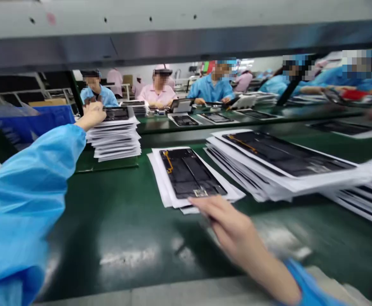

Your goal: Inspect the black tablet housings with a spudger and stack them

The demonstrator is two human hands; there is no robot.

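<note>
A black tablet housing (pixel 194 172) with an orange flex strip lies on white sheets (pixel 160 187) at the middle of the green bench. My right hand (pixel 228 227) pinches its near edge, fingers bent and thumb underneath, partly hidden. At the far left my left hand (pixel 93 114) reaches up to a stack of white sheets (pixel 117 140), touching or close to the left end of the black housing (pixel 117 113) on top. Its fingers are small and blurred, so their grip is unclear.
A larger stack topped by another black housing (pixel 284 153) stands on the right, with more layered sheets (pixel 364 199) beside it. Beyond a raised ledge, several housings lie on paper near co-workers (pixel 211 87). A blue bin (pixel 32 123) sits left. A metal beam (pixel 186 38) crosses overhead.
</note>
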